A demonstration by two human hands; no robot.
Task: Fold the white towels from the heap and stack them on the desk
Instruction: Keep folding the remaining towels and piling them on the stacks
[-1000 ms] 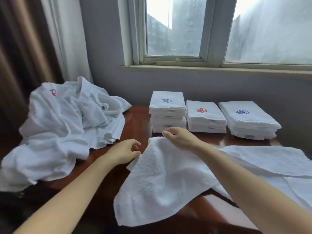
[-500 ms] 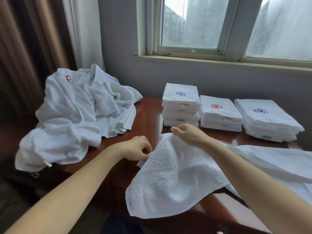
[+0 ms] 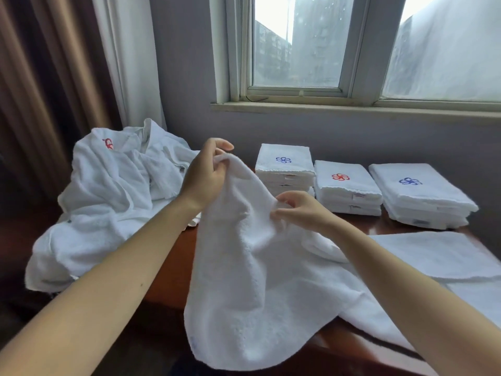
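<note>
Towel (image 3: 257,280) of white terry hangs between the two hands above the front part of the desk (image 3: 379,223). The left hand (image 3: 206,175) is raised and pinches one corner of the towel between the thumb and the curled fingers, so this corner is the highest point of the cloth. The right hand (image 3: 298,210) is lower and to the right. Its fingers are curled and grip a bunch of the upper edge. From these two grips the cloth falls in a wide fold, and its right part lies on the desk top.

The heap (image 3: 108,207) of unfolded white towels lies on the left end of the desk, with a red emblem near its top. Under the window (image 3: 298,42) three stacks of folded towels stand in a row:
- the left stack (image 3: 284,169) with a blue emblem
- the middle stack (image 3: 348,191) with a red one
- the right stack (image 3: 418,196) with a blue one

Whether they touch each other I cannot tell. One more flat towel (image 3: 433,256) lies spread in front of the right stack. A brown curtain (image 3: 40,104) hangs on the left.
</note>
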